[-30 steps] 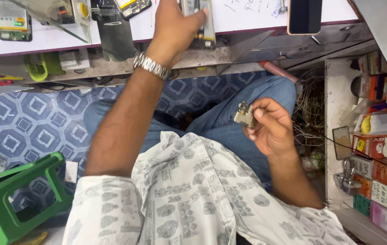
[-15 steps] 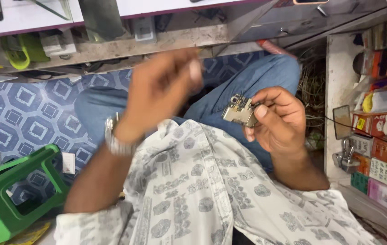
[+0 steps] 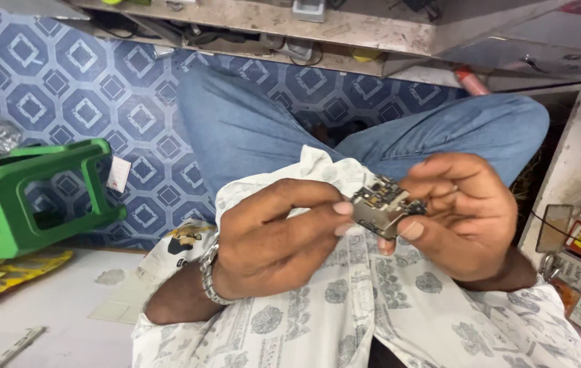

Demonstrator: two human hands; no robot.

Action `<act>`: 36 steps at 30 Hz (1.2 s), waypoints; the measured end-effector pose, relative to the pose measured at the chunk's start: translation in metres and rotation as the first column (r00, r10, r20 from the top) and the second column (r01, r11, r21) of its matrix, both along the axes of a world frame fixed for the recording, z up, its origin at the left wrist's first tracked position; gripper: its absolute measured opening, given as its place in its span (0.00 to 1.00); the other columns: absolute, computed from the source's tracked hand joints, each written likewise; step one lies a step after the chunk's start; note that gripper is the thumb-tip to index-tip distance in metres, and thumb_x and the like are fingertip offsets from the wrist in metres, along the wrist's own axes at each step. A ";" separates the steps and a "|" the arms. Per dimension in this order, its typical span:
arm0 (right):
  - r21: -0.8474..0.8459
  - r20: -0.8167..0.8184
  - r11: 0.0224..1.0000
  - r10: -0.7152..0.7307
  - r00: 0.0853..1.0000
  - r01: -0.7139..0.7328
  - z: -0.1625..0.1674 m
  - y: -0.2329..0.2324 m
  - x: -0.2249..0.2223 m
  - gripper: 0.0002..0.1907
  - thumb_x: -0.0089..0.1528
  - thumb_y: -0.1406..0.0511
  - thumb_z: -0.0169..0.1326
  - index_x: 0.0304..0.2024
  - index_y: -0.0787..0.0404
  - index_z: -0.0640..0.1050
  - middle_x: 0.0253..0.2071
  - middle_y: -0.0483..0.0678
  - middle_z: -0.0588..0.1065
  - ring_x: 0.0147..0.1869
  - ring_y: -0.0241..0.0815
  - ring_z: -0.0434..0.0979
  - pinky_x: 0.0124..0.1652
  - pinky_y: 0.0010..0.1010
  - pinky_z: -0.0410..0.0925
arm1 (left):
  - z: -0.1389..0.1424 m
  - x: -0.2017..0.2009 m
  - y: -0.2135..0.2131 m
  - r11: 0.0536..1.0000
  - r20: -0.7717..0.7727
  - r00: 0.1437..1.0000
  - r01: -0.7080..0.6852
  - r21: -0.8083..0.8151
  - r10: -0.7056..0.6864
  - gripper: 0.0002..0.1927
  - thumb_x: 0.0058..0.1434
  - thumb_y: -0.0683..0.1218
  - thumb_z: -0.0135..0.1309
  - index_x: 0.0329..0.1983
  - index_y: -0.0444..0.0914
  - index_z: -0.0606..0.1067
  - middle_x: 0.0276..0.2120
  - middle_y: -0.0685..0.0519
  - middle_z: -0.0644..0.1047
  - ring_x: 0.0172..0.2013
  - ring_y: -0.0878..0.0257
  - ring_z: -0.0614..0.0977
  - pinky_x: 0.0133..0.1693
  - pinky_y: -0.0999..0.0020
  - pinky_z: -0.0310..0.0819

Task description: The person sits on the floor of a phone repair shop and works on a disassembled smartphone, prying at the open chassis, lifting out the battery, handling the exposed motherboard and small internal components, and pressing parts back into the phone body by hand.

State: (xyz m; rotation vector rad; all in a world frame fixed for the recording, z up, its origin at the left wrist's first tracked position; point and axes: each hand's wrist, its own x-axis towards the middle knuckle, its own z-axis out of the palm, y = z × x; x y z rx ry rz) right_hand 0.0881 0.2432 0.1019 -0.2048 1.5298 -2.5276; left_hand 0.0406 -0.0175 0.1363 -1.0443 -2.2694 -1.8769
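Blue patterned floor (image 3: 65, 95), both hands (image 3: 277, 238) pinching circuit board (image 3: 382, 204)

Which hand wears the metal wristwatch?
The left hand: a silver watch circles its wrist. The right hand, gripping the small circuit board, has none.

Blue jeans (image 3: 249, 129), white grey-printed shirt (image 3: 372, 313), green stool (image 3: 24, 197), blue hexagon-patterned floor (image 3: 65, 88).
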 end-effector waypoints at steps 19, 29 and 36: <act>-0.380 0.142 0.898 0.294 0.945 -0.223 -0.001 0.010 -0.006 0.25 0.71 0.71 0.49 0.67 0.84 0.64 0.56 0.80 0.72 0.53 0.64 0.83 0.43 0.48 0.80 | -0.010 -0.019 0.011 0.984 0.110 0.992 -0.074 0.165 0.056 0.13 0.63 0.31 0.64 0.49 0.30 0.78 0.45 0.43 0.80 0.36 0.65 0.85 0.32 0.78 0.80; -0.588 0.101 0.766 0.388 0.916 -0.259 -0.010 0.010 -0.013 0.28 0.74 0.73 0.45 0.77 0.72 0.59 0.60 0.80 0.71 0.53 0.62 0.83 0.44 0.45 0.80 | -0.010 -0.017 0.013 0.985 0.085 0.993 -0.093 0.144 0.082 0.14 0.59 0.31 0.66 0.47 0.29 0.78 0.44 0.41 0.79 0.38 0.62 0.85 0.33 0.75 0.81; -0.479 0.178 0.833 0.399 0.899 -0.275 -0.002 0.016 -0.007 0.28 0.74 0.74 0.47 0.76 0.72 0.59 0.64 0.71 0.70 0.57 0.57 0.82 0.49 0.42 0.80 | -0.013 0.005 0.019 0.976 0.118 0.969 -0.211 -0.047 0.216 0.11 0.61 0.33 0.63 0.47 0.30 0.78 0.44 0.43 0.80 0.37 0.61 0.86 0.34 0.76 0.80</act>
